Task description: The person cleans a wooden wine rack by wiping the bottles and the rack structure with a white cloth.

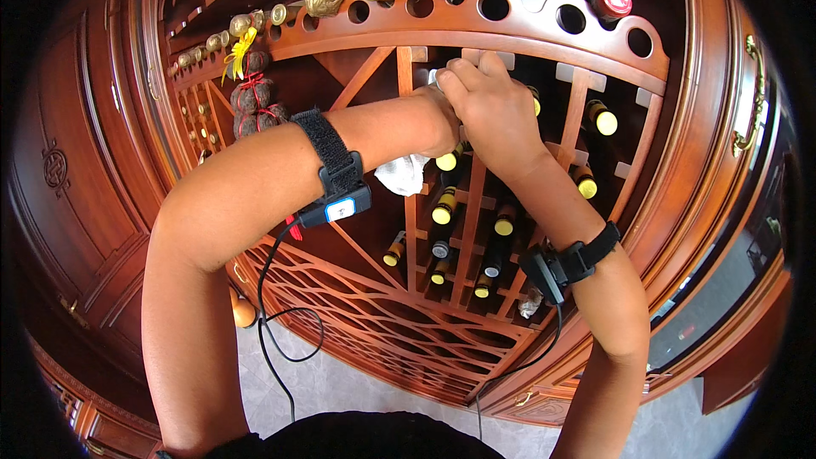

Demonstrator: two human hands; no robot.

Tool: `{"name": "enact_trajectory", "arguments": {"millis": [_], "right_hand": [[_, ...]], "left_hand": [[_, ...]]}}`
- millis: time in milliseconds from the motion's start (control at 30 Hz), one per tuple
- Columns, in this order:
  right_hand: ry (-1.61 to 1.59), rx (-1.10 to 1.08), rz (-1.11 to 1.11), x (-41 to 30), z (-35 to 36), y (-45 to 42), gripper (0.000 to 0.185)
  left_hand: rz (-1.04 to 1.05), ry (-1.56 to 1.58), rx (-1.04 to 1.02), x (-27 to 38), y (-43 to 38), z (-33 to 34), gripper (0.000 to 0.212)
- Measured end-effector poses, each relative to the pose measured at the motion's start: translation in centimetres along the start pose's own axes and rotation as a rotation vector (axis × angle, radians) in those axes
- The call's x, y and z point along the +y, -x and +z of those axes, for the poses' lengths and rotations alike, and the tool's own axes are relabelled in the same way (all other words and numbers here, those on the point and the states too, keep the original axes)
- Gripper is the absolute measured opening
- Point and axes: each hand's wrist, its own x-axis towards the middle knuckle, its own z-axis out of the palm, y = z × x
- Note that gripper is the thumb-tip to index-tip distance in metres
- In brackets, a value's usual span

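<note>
My left hand (444,120) is bent inward at the front of a wooden wine rack, its fingers mostly hidden. A white cloth (403,174) hangs beneath it, seemingly in its grasp. Directly beside it, my right hand (496,108) has curled fingers close under the rack's scalloped rail (446,19). Whatever lies beneath those fingers is hidden. Near the hands, yellow-capped bottles lie neck-outward, including one bottle (449,159) just below. Another bottle (602,118) rests to the right of a wooden upright (575,108).
Bottle necks rest along the upper rail, among them a red-capped bottle (613,2). Dark round bundles tied with red string (254,95) hang at left. Below is a wooden lattice (382,312). Black cables (261,293) trail from both forearm straps. A cabinet door (70,140) stands at left.
</note>
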Motion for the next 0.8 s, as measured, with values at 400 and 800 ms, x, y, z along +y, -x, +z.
{"name": "enact_trajectory", "arguments": {"millis": [400, 800], "right_hand": [[0.023, -0.089, 0.011, 0.0, -0.5, 0.1, 0.018], [0.017, -0.055, 0.019, -0.2, -0.6, 0.0, 0.017]], "left_hand": [[-0.041, -0.060, -0.009, 0.3, -0.9, -0.1, 0.034], [0.031, 0.036, 0.079, -0.1, -0.5, 0.2, 0.039]]}}
